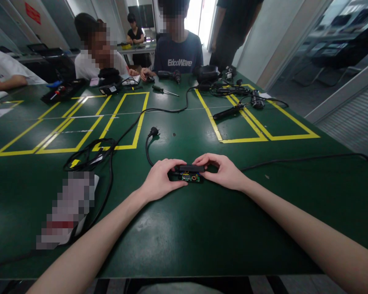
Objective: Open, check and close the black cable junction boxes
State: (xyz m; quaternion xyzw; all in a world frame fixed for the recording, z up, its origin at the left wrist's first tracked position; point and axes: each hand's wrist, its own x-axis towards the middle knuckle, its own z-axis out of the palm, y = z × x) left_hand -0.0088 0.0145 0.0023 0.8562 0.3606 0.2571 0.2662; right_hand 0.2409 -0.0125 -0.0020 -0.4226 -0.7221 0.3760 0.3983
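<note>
Close to the table's near side, both hands meet over a small opened black electronic device. Its green circuit board (pixel 186 177) faces up, with a copper coil and some wires showing. A long black cover (pixel 190 168) stands tilted along the far side of the board. My left hand (pixel 164 178) wraps the device's left end, thumb at the near edge and fingers on the far side. My right hand (pixel 220 170) pinches the right end of the cover between thumb and fingers. A black plug (pixel 154 131) on a short cord lies beyond my left hand.
Black cables (pixel 92 153) lie coiled at left beside a blurred pale box (pixel 70 208). Another cord (pixel 309 160) runs off right. Farther back are a screwdriver (pixel 164 90), a black pen-shaped tool (pixel 228 112), a power drill (pixel 171 75) and yellow tape outlines. Several people are across the table.
</note>
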